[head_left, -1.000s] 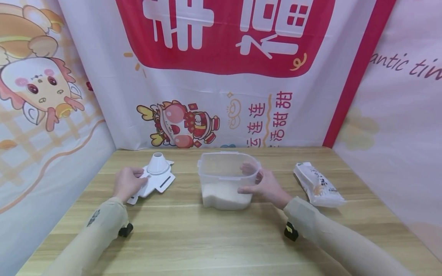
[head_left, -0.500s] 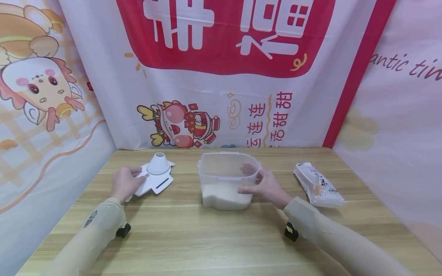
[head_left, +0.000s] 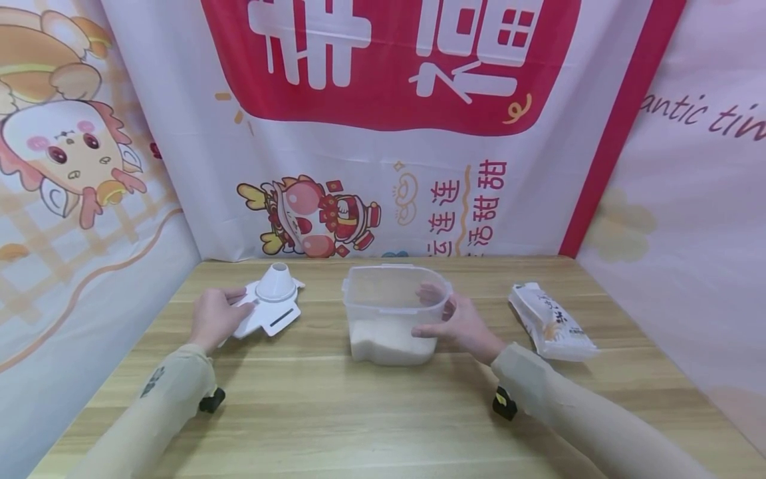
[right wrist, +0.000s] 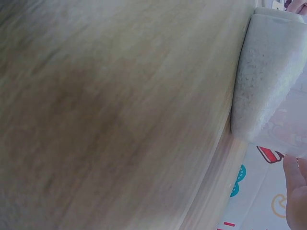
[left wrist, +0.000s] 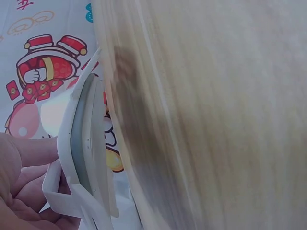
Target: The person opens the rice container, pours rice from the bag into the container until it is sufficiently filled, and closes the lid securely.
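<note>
My left hand (head_left: 212, 320) pinches the near-left edge of a white plastic lid (head_left: 266, 315) with a cone-shaped spout (head_left: 276, 283) on top. In the left wrist view the lid (left wrist: 72, 143) appears edge-on, tilted over the wood, with fingers around a side clip. A clear plastic container (head_left: 374, 293) stands upright and open mid-table, its lower part filled with white rice (head_left: 389, 340). My right hand (head_left: 469, 327) grips its right side, thumb in front and fingers toward the back. The right wrist view catches the rice-filled container (right wrist: 261, 81) and part of that hand (right wrist: 296, 191).
A white printed packet (head_left: 552, 322) lies to the right of the container. The wooden table (head_left: 371, 412) meets a printed cloth backdrop (head_left: 383, 193) at its rear edge, with more cloth on both sides.
My left hand has shifted slightly left, and the lid has turned and tilted a little in its grip. The right hand and the container have stayed where they were.
</note>
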Action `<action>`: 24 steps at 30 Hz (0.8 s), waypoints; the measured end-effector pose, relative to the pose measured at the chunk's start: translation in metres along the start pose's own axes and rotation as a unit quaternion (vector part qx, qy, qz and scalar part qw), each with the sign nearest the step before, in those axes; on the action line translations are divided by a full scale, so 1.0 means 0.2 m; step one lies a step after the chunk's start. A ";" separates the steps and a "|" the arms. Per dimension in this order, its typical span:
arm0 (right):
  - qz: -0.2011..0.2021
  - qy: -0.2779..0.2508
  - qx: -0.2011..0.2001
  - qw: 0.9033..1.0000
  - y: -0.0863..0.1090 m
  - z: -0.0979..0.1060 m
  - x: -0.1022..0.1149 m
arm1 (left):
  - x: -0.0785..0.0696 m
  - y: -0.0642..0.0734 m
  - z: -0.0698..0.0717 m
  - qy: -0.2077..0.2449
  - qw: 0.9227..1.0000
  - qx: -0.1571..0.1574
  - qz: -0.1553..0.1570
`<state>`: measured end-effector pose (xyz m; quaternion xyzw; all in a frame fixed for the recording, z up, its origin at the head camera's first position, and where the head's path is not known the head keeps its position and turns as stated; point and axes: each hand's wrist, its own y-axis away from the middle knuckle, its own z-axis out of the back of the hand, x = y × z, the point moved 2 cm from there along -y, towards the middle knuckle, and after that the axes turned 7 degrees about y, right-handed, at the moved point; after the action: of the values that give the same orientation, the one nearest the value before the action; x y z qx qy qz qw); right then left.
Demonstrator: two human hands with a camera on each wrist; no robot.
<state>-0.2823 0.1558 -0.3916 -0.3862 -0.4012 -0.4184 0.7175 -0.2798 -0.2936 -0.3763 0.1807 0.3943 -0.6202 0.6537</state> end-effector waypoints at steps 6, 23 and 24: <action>0.001 -0.004 0.003 1.000 -0.01 0.00 0.00 | -0.02 0.00 0.02 0.015 1.000 -0.005 -0.012; 0.012 -0.012 0.007 1.000 -0.01 0.00 0.00 | -0.10 0.00 0.02 0.011 0.998 -0.029 -0.057; 0.012 -0.013 0.008 1.000 -0.01 0.00 0.00 | -0.11 0.00 0.03 0.013 0.998 -0.031 -0.059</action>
<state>-0.2837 0.1553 -0.3915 -0.3907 -0.4091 -0.4019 0.7200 -0.2762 -0.2826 -0.3569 0.1445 0.4317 -0.6427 0.6162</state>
